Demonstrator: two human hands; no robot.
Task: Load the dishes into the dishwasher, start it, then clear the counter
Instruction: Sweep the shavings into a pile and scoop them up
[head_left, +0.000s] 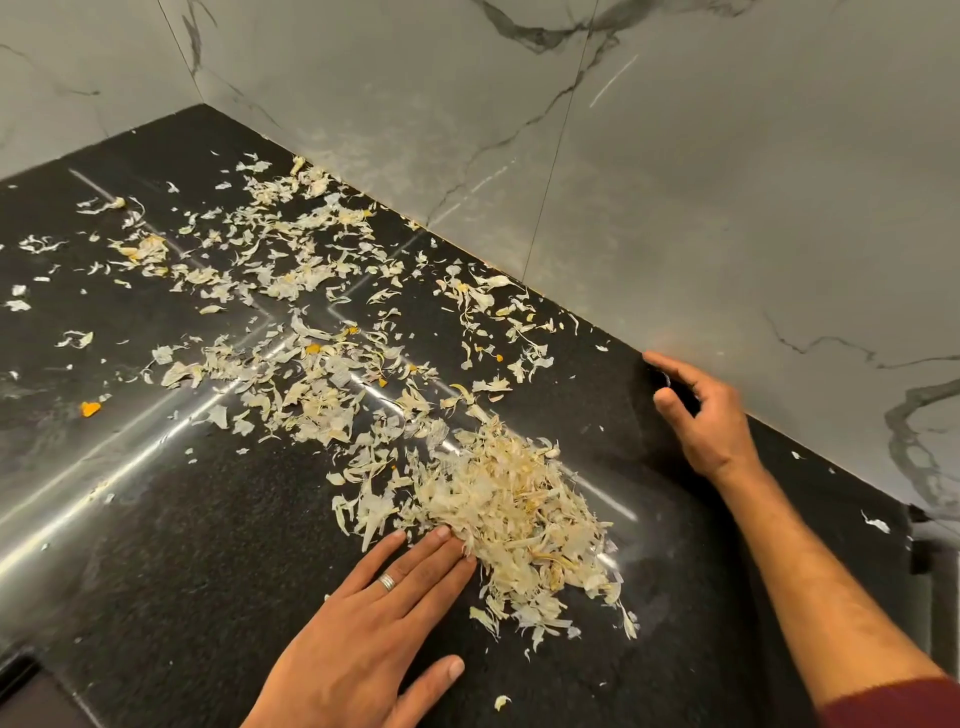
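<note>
Pale papery peelings lie scattered over the black granite counter (182, 519). A dense heap of peelings (519, 509) sits in the middle right, with thinner scatter (291, 270) spreading toward the back left corner. My left hand (379, 618), wearing a ring, lies flat on the counter, its straight fingertips touching the near edge of the heap. My right hand (701, 415) hovers over the counter close to the wall, beyond the heap, fingers loosely curled and holding nothing.
Grey-veined marble wall tiles (675, 182) rise along the back and right of the counter, meeting in a corner at the top left. A few orange bits (89, 409) lie among the peelings. The counter's front edge shows at the bottom left (31, 670).
</note>
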